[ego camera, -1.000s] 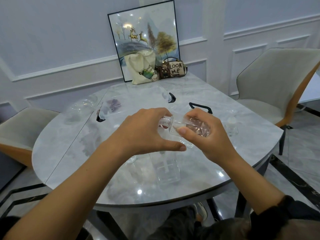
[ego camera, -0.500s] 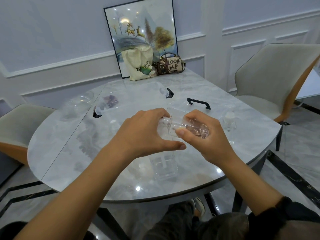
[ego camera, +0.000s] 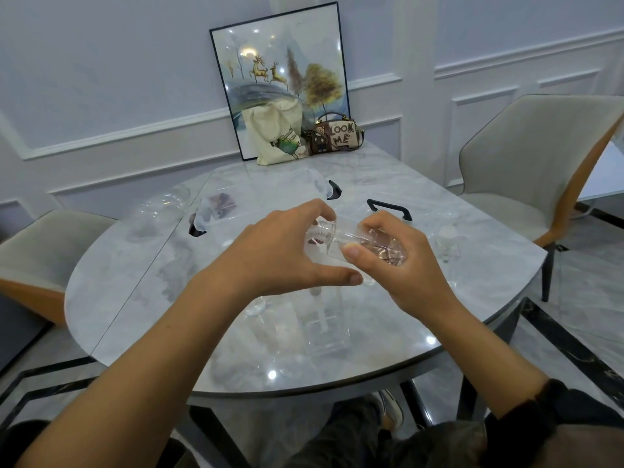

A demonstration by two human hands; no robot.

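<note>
A small clear plastic bottle point(ego camera: 354, 241) lies on its side in the air above the marble table point(ego camera: 141, 278). My right hand point(ego camera: 401, 261) grips its body, thumb on the near side. My left hand point(ego camera: 280, 255) curls its fingers round the bottle's threaded neck, thumb stretched out below. Something pale and pinkish shows inside the bottle under my right fingers. Directly beneath my hands a clear square container point(ego camera: 320, 325) stands on the table.
A clear box with black handles point(ego camera: 388, 207) and other clear containers point(ego camera: 158, 204) lie mid-table. A small capped jar point(ego camera: 447, 243) stands right. A framed picture point(ego camera: 280, 79), tote bag point(ego camera: 275, 136) and handbag point(ego camera: 334, 136) are at the back. Chairs point(ego camera: 526, 163) flank the table.
Both hands keep the same hold on the bottle. The bottle has stayed in place above the clear container; only the camera has shifted slightly.
</note>
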